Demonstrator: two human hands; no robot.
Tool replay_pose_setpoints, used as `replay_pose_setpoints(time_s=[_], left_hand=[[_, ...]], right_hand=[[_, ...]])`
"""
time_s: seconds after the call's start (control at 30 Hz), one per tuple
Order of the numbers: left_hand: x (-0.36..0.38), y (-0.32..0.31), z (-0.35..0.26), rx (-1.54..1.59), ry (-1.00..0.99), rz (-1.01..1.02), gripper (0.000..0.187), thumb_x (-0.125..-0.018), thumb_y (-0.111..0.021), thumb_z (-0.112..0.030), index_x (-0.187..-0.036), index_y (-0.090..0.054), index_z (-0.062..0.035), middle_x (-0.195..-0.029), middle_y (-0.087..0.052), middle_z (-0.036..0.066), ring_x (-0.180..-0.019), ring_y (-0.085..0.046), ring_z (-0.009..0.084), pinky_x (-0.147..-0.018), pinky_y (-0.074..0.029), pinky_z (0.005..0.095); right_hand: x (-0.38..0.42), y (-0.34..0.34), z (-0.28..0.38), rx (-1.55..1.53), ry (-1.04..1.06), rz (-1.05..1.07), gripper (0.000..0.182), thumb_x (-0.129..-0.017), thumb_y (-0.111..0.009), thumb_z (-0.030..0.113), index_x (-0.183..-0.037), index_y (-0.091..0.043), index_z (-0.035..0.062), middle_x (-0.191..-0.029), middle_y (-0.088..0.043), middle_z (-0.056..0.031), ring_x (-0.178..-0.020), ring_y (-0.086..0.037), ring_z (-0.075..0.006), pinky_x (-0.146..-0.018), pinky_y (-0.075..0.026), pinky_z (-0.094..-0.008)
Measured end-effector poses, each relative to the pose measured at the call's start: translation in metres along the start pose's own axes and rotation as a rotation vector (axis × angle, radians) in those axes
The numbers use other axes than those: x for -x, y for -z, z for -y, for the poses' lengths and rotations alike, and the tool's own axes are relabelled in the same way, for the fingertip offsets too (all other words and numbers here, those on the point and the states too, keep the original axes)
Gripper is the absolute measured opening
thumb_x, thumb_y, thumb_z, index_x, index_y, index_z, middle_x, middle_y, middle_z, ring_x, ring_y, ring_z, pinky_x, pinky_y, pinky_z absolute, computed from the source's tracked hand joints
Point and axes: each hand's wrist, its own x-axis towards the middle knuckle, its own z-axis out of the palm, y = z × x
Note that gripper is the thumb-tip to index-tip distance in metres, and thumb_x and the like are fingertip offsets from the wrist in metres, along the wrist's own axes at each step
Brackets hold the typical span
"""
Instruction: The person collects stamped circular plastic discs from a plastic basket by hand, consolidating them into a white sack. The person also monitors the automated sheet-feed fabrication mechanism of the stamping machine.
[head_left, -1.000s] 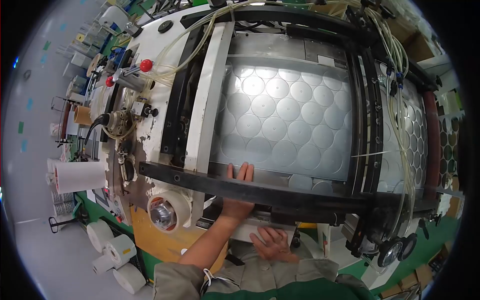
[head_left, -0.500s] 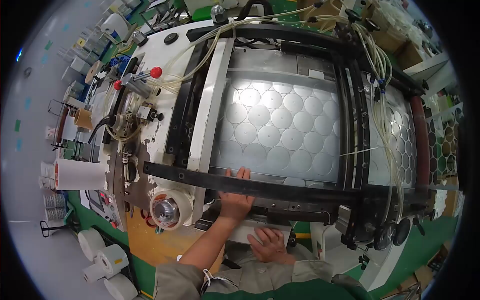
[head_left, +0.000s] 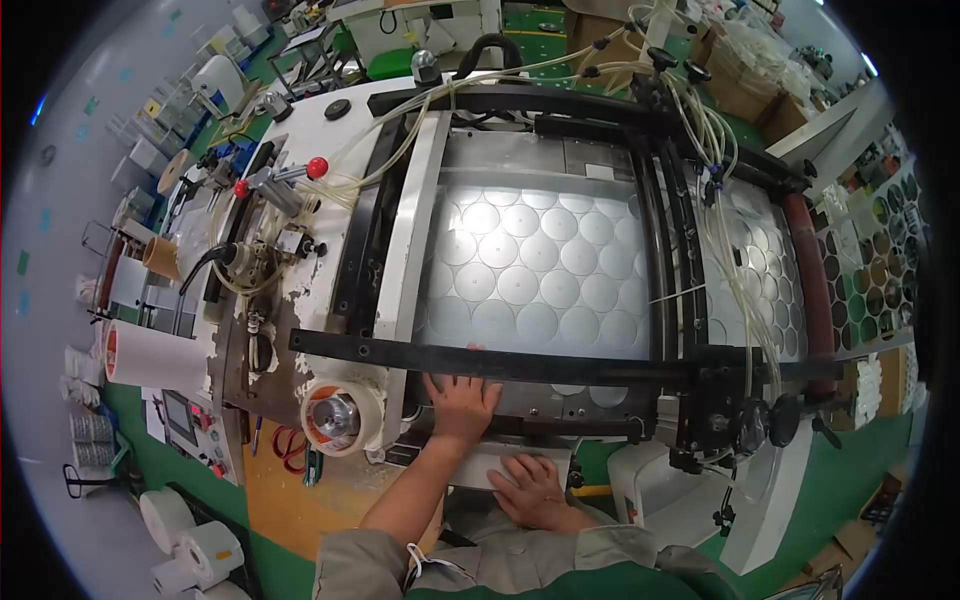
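A shiny translucent sheet with rows of round cut outlines [head_left: 540, 260] lies on the bed of a machine. In front of it, a black crossbar [head_left: 520, 367] runs from left to right. My left hand [head_left: 460, 410] is at the bar's near side with fingers spread, palm down, reaching partly beneath the bar at the bed's front edge. One fingertip shows past the bar. My right hand [head_left: 533, 490] lies on a pale metal ledge [head_left: 475, 468] close to my body, its fingers loosely stretched out and holding nothing visible.
A tape roll [head_left: 340, 415] sits on a spindle left of my left hand. Red-handled scissors [head_left: 289, 450] lie on the wooden board [head_left: 275, 510]. A red-knobbed lever [head_left: 317, 168] stands at the upper left. Clear hoses [head_left: 722, 180] and a red roller [head_left: 808, 280] are to the right.
My left hand has drawn slightly back, with less of its fingers past the bar. My right hand stays on the ledge. The camera view has shifted.
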Motion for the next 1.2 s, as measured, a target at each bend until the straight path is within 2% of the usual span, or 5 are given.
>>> replay_pose_setpoints(time_s=[0.3,0.63,0.8,0.93,1.2], left_hand=[[0.005,-0.023,0.001,0.012,-0.018,-0.034,0.05,-0.087,-0.057,-0.041,-0.121,-0.056,-0.0039,-0.124,-0.052,0.016,-0.122,-0.042,0.0385,-0.106,-0.015,0.0663],[0.001,-0.007,0.001,-0.057,-0.038,-0.027,0.054,-0.088,-0.055,-0.041,-0.132,-0.053,-0.0091,-0.136,-0.049,0.01,-0.125,-0.042,0.0377,-0.104,-0.019,0.0642],[-0.009,-0.004,-0.005,0.135,-0.059,-0.046,0.042,-0.088,-0.058,-0.023,-0.122,-0.057,0.0021,-0.127,-0.055,0.019,-0.123,-0.045,0.0438,-0.104,-0.025,0.0619],[-0.025,0.006,0.002,0.003,-0.38,-0.105,0.038,-0.086,-0.055,-0.013,-0.113,-0.055,0.0137,-0.121,-0.055,0.025,-0.115,-0.052,0.0425,-0.101,-0.035,0.0642],[-0.01,-0.009,0.001,-0.112,-0.026,0.226,0.073,-0.083,-0.06,-0.045,-0.144,-0.037,-0.0129,-0.15,-0.031,0.006,-0.136,-0.029,0.0406,-0.098,-0.026,0.0723]], right_hand=[[0.007,-0.017,-0.009,-0.062,-0.029,0.003,0.048,-0.074,-0.069,0.02,-0.121,-0.057,0.0179,-0.127,-0.048,-0.0068,-0.118,-0.045,-0.0253,-0.096,-0.034,-0.0441],[0.02,0.008,-0.002,0.06,-0.08,0.283,0.069,-0.077,-0.059,0.01,-0.141,-0.038,0.0222,-0.143,-0.035,-0.009,-0.135,-0.032,-0.0259,-0.105,-0.029,-0.05],[0.027,-0.013,-0.022,-0.043,-0.07,0.37,0.067,-0.083,-0.051,0.01,-0.145,-0.033,0.0291,-0.146,-0.033,-0.0086,-0.137,-0.031,-0.0244,-0.104,-0.031,-0.0578],[0.023,0.0,-0.012,-0.071,-0.11,0.307,0.063,-0.085,-0.049,0.013,-0.144,-0.034,0.0305,-0.146,-0.034,-0.0045,-0.133,-0.036,-0.02,-0.101,-0.036,-0.0531],[0.027,-0.016,-0.026,0.151,0.019,0.198,0.056,-0.084,-0.054,0.023,-0.139,-0.044,0.0315,-0.138,-0.045,0.002,-0.125,-0.044,-0.0119,-0.091,-0.037,-0.0414]])
